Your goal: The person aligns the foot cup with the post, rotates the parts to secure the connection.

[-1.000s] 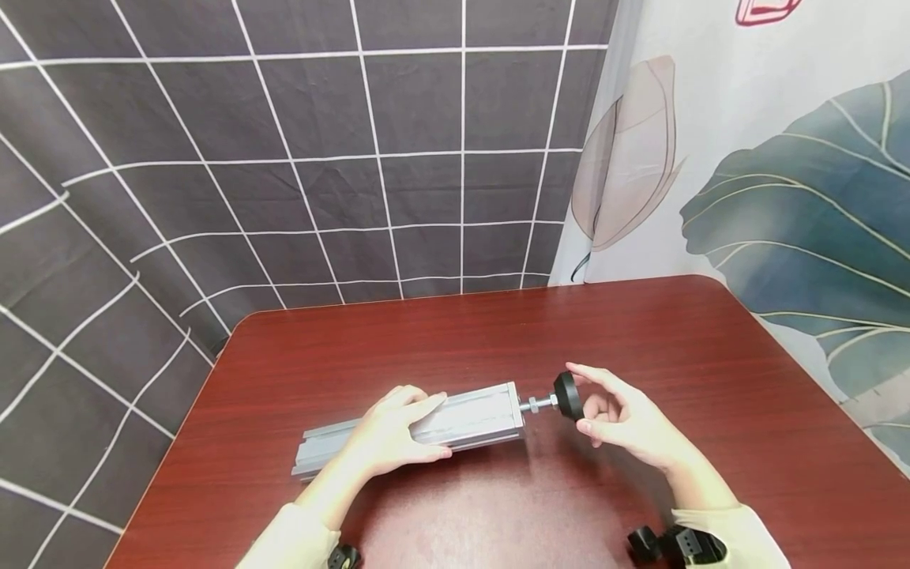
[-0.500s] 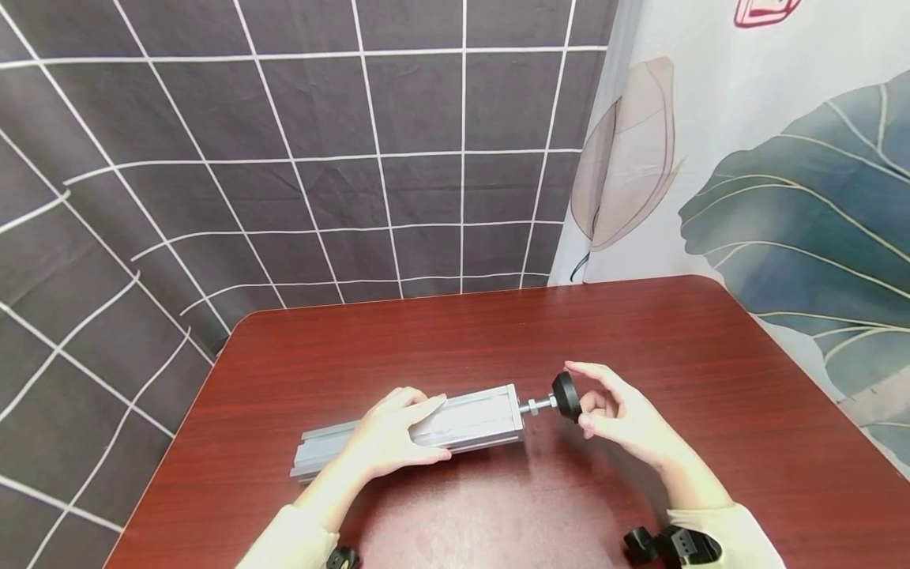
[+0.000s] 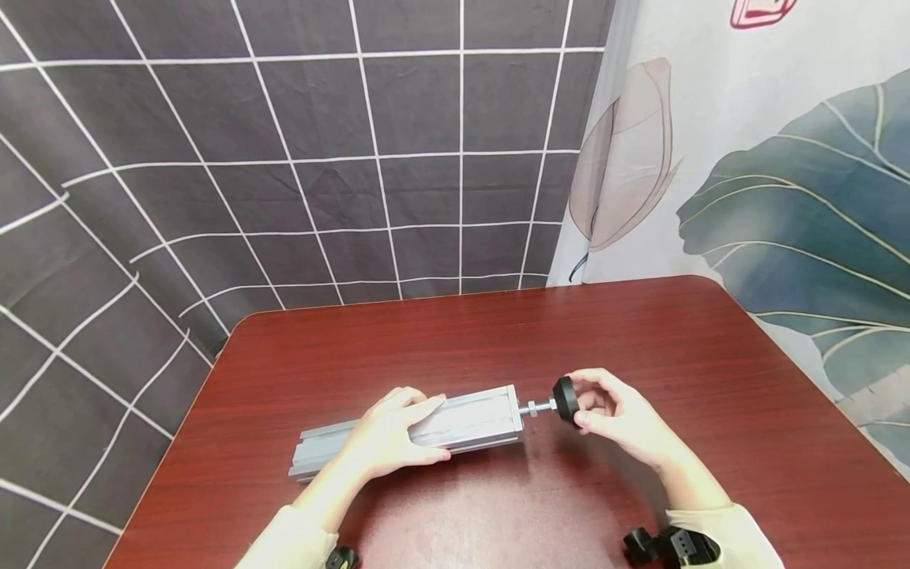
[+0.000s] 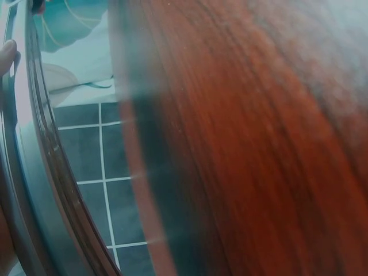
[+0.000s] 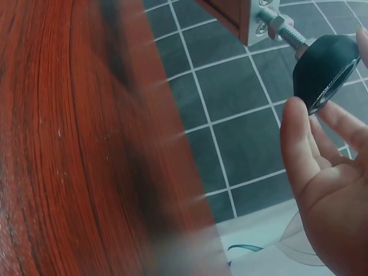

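Observation:
A silver aluminium profile lies slantwise over the table, and my left hand grips it near the middle, thumb along the near side. From its right end plate sticks a threaded rod with nuts on it. The rod bears a round black levelling foot. My right hand pinches the rim of this foot between thumb and fingers; in the right wrist view the thumb touches its lower edge. Only the profile's side and a fingertip show in the left wrist view.
The reddish-brown wooden table has rounded far corners. Behind it hangs a dark grey curtain with white grid lines; a leaf-patterned white curtain hangs at the right. Black wrist devices are strapped at the sleeves.
My right fingers have shifted on the black levelling foot, the index finger curling more closely over its upper rim. The foot has tilted slightly upright. My left hand and the profile stay nearly still.

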A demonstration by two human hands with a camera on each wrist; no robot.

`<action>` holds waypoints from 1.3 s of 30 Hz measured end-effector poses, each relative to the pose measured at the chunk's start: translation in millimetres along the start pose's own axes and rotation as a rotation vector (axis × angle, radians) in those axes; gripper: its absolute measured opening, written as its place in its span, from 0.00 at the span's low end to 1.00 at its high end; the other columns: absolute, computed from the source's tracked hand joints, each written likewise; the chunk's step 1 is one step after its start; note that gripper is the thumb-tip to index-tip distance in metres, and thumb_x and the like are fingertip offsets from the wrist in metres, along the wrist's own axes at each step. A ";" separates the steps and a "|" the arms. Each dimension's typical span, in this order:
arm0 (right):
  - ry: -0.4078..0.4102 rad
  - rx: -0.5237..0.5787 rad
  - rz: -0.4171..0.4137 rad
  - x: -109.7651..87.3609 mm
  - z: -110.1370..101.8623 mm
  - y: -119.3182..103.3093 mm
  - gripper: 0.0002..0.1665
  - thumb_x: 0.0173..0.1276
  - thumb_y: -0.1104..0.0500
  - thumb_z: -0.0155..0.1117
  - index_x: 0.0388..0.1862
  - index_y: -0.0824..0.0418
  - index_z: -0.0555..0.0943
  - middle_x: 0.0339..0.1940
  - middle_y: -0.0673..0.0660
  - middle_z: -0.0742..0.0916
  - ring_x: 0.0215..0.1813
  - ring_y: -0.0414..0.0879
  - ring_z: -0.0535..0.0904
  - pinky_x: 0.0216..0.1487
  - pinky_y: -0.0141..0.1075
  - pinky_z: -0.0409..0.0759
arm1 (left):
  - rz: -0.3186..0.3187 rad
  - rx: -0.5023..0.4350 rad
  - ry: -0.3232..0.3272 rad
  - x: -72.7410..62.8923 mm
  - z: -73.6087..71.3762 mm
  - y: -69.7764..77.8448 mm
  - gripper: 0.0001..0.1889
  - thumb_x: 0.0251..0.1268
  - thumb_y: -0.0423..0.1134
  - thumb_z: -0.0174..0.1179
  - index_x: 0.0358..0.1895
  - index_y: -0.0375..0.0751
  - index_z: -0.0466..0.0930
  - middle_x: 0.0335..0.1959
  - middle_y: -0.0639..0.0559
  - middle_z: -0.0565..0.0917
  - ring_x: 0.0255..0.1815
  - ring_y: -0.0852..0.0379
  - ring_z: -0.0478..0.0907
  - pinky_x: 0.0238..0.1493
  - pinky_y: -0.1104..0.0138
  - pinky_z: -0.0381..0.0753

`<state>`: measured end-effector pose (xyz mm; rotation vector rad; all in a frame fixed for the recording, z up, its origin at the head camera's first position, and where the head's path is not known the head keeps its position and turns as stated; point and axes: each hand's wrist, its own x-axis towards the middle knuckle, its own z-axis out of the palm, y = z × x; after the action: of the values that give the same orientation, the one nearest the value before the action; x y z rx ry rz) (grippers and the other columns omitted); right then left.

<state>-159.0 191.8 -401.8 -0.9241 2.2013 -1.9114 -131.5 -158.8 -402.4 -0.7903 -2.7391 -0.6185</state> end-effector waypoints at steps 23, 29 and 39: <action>0.008 -0.098 -0.046 0.4 -1.8 0.6 0.29 0.55 0.76 0.62 0.56 0.61 0.71 0.36 0.49 0.79 0.22 0.41 0.73 0.19 0.34 0.72 | 0.001 -0.003 0.006 -0.3 0.6 -1.5 0.37 0.38 0.60 0.71 0.57 0.52 0.79 0.40 0.59 0.75 0.44 0.61 0.71 0.46 0.65 0.72; -0.019 0.021 -0.080 1.0 -1.1 0.7 0.31 0.56 0.78 0.59 0.59 0.65 0.67 0.31 0.53 0.79 0.26 0.39 0.75 0.24 0.34 0.74 | 0.015 -0.008 0.018 -0.1 1.2 -1.0 0.37 0.37 0.59 0.72 0.57 0.50 0.79 0.40 0.59 0.75 0.44 0.61 0.71 0.46 0.65 0.72; -0.066 -0.064 -0.115 -1.8 -5.1 1.3 0.43 0.50 0.80 0.64 0.67 0.69 0.63 0.30 0.57 0.76 0.26 0.43 0.73 0.22 0.34 0.72 | -0.002 -0.011 0.001 -0.2 0.9 -1.3 0.37 0.38 0.60 0.72 0.57 0.52 0.79 0.40 0.59 0.75 0.44 0.61 0.71 0.46 0.65 0.72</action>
<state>-160.3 197.2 -402.5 -1.1296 2.2301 -1.8373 -132.2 -159.5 -403.7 -0.7890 -2.7385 -0.6350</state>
